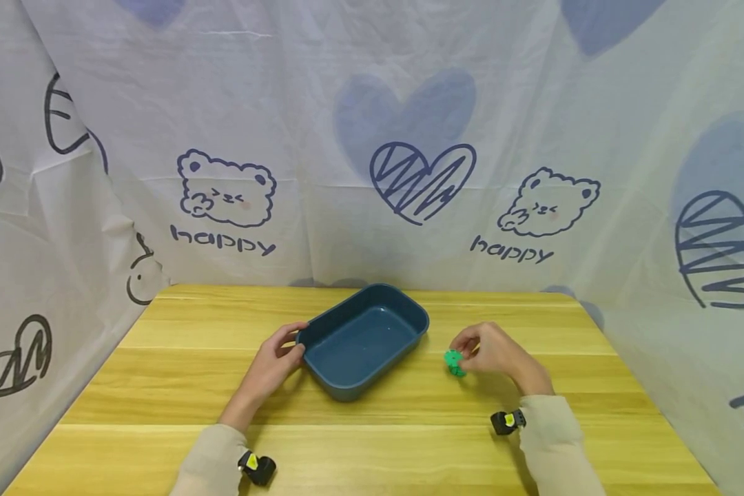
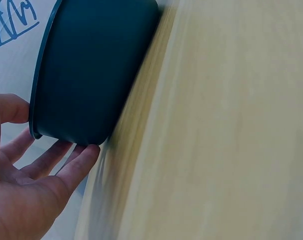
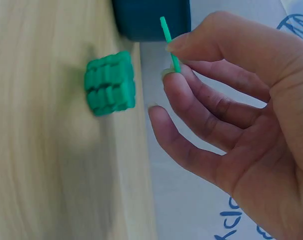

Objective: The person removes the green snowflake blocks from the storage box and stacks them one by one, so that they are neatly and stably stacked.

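A dark blue rectangular plastic bin (image 1: 347, 391) sits at a slant on the wooden table. My left hand (image 1: 275, 365) holds its left corner, thumb and fingers spread against the rim and outer wall, as the left wrist view also shows. Right of the bin, my right hand (image 1: 492, 351) pinches a thin green disc (image 3: 167, 35) between thumb and fingertips; the disc appears edge-on in the right wrist view. Below it, a stack of green notched discs (image 3: 110, 83) rests on the table, apart from the fingers. In the head view, disc and stack overlap.
The yellow wooden table (image 1: 397, 455) ends at the back against a white printed curtain (image 1: 322, 138), which also hangs along both sides. A small black camera is strapped to each wrist over the beige sleeves (image 1: 552, 427).
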The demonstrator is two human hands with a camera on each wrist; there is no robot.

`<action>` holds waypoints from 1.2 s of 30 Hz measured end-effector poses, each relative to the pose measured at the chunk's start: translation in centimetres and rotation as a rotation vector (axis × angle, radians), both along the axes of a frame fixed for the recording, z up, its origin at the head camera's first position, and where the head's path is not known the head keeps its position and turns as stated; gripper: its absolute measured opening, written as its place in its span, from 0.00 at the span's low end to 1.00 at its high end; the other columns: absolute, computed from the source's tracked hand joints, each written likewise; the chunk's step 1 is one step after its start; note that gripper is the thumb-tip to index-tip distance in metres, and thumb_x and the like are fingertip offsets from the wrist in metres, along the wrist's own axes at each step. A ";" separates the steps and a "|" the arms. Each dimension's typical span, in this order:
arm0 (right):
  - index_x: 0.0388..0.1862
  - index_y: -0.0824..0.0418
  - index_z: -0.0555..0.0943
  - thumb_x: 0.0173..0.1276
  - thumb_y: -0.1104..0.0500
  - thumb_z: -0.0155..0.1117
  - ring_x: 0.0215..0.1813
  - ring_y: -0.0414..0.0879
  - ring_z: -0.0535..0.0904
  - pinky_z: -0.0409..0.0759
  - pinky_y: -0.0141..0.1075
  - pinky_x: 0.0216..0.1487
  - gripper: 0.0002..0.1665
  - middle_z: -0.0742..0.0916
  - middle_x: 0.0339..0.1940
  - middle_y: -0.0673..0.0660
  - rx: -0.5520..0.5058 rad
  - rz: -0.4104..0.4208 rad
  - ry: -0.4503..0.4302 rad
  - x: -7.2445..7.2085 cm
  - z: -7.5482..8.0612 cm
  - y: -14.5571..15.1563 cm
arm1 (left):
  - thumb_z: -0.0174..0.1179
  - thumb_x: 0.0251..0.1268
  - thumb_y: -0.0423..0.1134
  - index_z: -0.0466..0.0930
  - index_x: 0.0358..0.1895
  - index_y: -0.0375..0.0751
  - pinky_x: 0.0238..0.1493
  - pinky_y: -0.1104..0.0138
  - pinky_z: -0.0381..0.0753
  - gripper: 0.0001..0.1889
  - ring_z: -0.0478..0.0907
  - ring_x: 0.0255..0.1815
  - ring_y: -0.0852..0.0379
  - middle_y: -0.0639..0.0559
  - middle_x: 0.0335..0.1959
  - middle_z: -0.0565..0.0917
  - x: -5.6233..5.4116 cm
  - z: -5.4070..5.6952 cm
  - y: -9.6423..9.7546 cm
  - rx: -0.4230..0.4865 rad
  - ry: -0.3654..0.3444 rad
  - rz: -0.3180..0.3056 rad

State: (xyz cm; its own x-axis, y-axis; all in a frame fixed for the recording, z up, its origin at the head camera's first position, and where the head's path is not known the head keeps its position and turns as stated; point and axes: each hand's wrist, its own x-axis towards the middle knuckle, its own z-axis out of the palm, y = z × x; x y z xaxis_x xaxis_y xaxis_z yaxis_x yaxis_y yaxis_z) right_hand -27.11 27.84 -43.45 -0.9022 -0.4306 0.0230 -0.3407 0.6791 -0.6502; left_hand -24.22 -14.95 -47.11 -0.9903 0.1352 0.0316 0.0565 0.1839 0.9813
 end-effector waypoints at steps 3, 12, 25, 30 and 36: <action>0.39 0.64 0.89 0.51 0.68 0.75 0.34 0.42 0.82 0.83 0.30 0.36 0.13 0.89 0.31 0.53 0.002 -0.019 0.014 0.0 -0.3 0.3 | 0.51 0.80 0.34 0.68 0.75 0.42 0.58 0.62 0.84 0.23 0.79 0.65 0.38 0.33 0.71 0.73 0.0 0.0 0.0 -0.001 0.000 0.003; 0.41 0.65 0.89 0.54 0.68 0.75 0.33 0.40 0.81 0.84 0.31 0.38 0.13 0.89 0.32 0.54 0.004 0.003 0.039 -0.2 -1.2 1.0 | 0.51 0.80 0.34 0.69 0.74 0.41 0.58 0.61 0.85 0.23 0.79 0.66 0.37 0.32 0.72 0.73 0.1 0.0 0.1 -0.013 0.002 0.010; 0.42 0.66 0.88 0.55 0.68 0.75 0.35 0.41 0.82 0.86 0.33 0.42 0.14 0.89 0.35 0.56 -0.051 0.007 0.002 -0.5 -2.4 1.8 | 0.51 0.81 0.35 0.68 0.75 0.43 0.59 0.60 0.84 0.23 0.78 0.67 0.37 0.33 0.72 0.72 0.2 0.0 0.1 -0.025 -0.001 0.006; 0.41 0.64 0.88 0.54 0.69 0.75 0.34 0.40 0.81 0.85 0.32 0.43 0.13 0.89 0.33 0.55 -0.053 0.006 -0.005 -0.6 -2.6 2.0 | 0.51 0.80 0.35 0.68 0.75 0.43 0.59 0.60 0.84 0.23 0.78 0.67 0.37 0.33 0.72 0.73 0.1 0.0 0.1 -0.022 -0.001 0.008; 0.40 0.63 0.88 0.54 0.69 0.73 0.35 0.40 0.81 0.85 0.30 0.43 0.13 0.89 0.33 0.55 -0.048 0.019 -0.001 -0.6 -2.6 2.1 | 0.51 0.80 0.35 0.69 0.75 0.43 0.59 0.61 0.84 0.23 0.78 0.67 0.37 0.33 0.71 0.73 0.1 -0.2 0.1 -0.024 0.001 0.010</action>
State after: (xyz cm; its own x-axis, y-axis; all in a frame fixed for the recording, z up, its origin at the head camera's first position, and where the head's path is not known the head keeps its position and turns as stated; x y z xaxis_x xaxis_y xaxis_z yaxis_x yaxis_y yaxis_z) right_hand -27.74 29.98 -46.03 -0.8940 -0.4461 0.0430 -0.3525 0.6406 -0.6822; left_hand -24.14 -14.87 -47.26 -0.9916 0.1256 0.0293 0.0552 0.2083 0.9765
